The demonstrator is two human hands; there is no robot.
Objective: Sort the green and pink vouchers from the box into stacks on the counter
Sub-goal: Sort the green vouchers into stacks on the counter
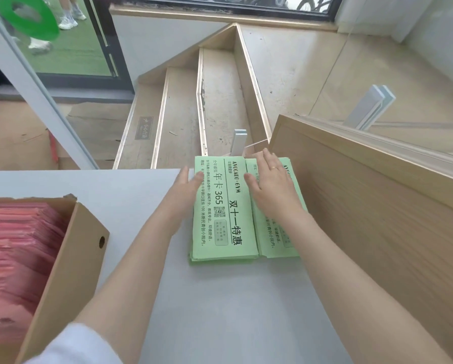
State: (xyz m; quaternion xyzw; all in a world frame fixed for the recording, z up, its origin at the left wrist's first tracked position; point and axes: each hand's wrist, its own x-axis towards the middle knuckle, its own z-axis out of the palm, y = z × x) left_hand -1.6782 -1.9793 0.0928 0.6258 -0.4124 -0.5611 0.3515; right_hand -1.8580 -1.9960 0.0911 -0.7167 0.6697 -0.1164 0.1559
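Observation:
Two stacks of green vouchers lie side by side at the far end of the grey counter [220, 298]. The left green stack [224, 222] shows black print and a QR code. My left hand [184, 191] touches its left edge with straight fingers. On the right green stack [275, 232] my right hand [271, 181] rests flat, fingers spread, covering much of it. Pink vouchers [15, 253] fill the cardboard box [73, 258] at the near left.
A wooden panel [364, 206] rises along the counter's right side, close to the right stack. Beyond the counter's far edge, wooden stairs [215, 101] drop away. A glass door [62, 43] stands at the far left, with people's feet outside.

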